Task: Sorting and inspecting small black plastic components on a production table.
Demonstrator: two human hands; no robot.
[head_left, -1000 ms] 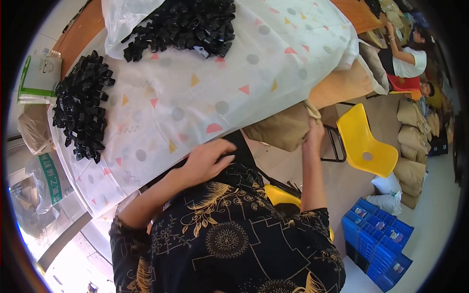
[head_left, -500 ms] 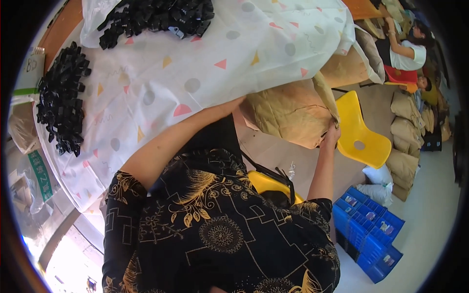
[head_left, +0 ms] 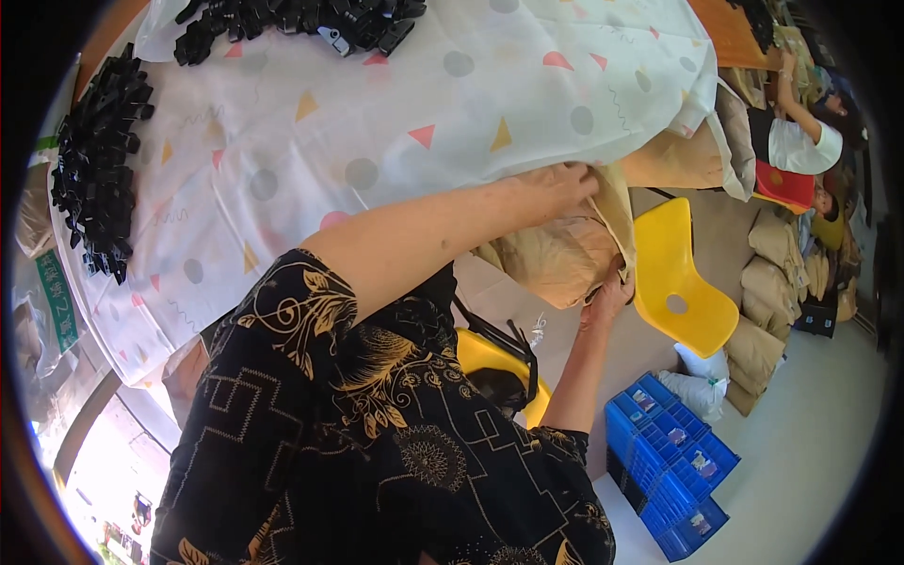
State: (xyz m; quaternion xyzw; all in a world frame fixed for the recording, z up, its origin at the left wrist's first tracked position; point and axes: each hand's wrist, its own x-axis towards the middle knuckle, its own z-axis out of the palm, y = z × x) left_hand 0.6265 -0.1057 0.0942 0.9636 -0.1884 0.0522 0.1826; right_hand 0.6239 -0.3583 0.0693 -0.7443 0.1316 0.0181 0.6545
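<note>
A brown paper sack (head_left: 554, 252) lies on its side below the table edge, its mouth facing right. My right hand (head_left: 610, 294) is closed on the lower part of its rim, thumb on the paper. At the upper part of the rim, my left hand (head_left: 568, 188) curls its fingers over the edge, its forearm stretched across the table's front. The sack's inside is mostly hidden from me.
A table with a patterned white cloth (head_left: 377, 122) carries piles of black plastic pieces (head_left: 102, 169). Another paper sack (head_left: 673, 160) stands past the table corner. Yellow chairs (head_left: 678, 282), blue crates (head_left: 669, 461) and stacked sacks (head_left: 753, 353) are rightward. A co-worker (head_left: 800, 141) sits far right.
My left hand has moved from the sack's far left end rightward to its upper rim. My right hand keeps hold of the lower rim. The whole view has shifted slightly.
</note>
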